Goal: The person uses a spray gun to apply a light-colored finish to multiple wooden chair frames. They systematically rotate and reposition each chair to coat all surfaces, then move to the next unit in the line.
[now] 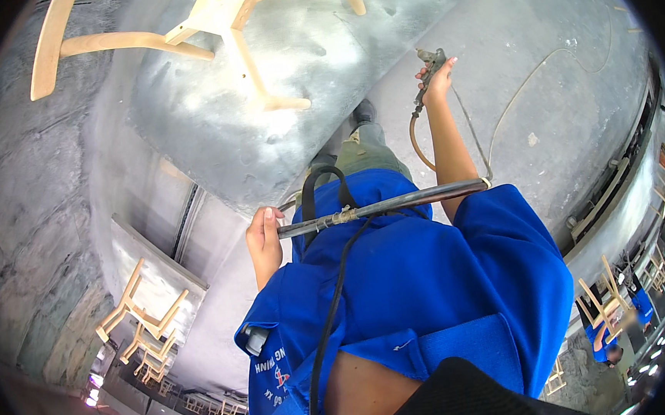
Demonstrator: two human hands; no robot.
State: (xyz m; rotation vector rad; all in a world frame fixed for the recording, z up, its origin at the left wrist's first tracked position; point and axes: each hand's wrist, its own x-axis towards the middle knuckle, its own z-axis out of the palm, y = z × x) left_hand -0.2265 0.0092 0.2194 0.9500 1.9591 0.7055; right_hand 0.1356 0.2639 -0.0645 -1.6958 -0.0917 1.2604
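My right hand (437, 84) is stretched forward, wrapped round a dark spray gun (433, 60) whose nozzle points up and left. A brown hose (415, 138) curves down from the gun's grip. My left hand (264, 241) is at waist height with fingers curled. The left end of a dark metal rod (394, 203) meets it, but whether the hand grips the rod or something else is hidden. The rod runs across in front of my blue shirt, with a pale wrapping near its left part. Ahead on the left is a bare wooden chair frame (241, 60) with its legs splayed.
The wooden frame is over a grey, scuffed metal surface (190, 152). A thin hose (521, 90) loops over the floor on the right. More chair frames (143, 305) line the left; others (603, 308) are at the right near people in blue. A dark cable (331, 300) hangs down my front.
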